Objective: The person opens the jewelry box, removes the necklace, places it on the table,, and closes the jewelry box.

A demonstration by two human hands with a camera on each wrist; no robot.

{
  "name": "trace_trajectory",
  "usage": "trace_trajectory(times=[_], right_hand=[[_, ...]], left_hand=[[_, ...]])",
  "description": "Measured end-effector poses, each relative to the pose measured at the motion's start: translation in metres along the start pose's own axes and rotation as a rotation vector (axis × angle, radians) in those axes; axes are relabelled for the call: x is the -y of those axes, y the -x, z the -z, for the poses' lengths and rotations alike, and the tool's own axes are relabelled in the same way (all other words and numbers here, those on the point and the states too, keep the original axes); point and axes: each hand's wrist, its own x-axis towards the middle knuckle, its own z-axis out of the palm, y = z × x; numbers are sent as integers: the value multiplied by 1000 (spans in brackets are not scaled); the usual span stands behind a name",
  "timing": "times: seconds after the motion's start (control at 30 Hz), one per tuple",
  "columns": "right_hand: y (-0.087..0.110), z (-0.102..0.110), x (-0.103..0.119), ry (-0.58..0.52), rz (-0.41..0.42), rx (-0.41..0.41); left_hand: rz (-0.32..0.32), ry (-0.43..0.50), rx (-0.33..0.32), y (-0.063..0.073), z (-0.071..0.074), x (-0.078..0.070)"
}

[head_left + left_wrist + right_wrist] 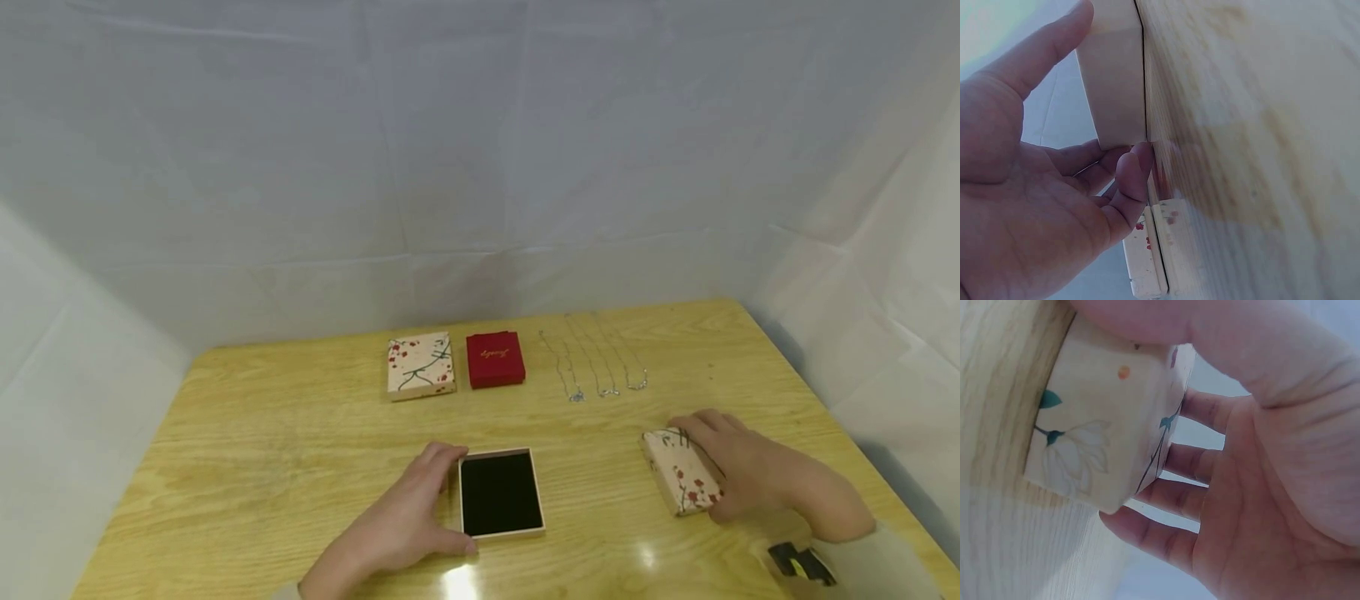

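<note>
My left hand grips the left side of a shallow open jewelry box base with a black inside. Its thumb is at the near corner and its fingers at the far one; in the left wrist view the box's pale side wall lies between them. Off to the right, my right hand holds a cream box lid with red blossoms, resting on the table. In the right wrist view, thumb and fingertips touch opposite edges of the lid, which shows a white flower on its side.
Behind the hands stand a closed blossom-patterned box and a red jewelry box with gold lettering. Three silver necklaces lie stretched out beside them. White cloth hangs around the wooden table.
</note>
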Motion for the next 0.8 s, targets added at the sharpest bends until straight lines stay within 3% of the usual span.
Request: trace_trajectory(times=[0.37,0.63,0.8], right_hand=[[-4,4,8,7,56,-77],[-12,9,32,6,90,-158],[-19,8,48,8,86,-165]], left_hand=[[3,9,-4,0,0,-1],[3,6,-6,-1,0,-1],[7,12,-1,-1,0,-2]])
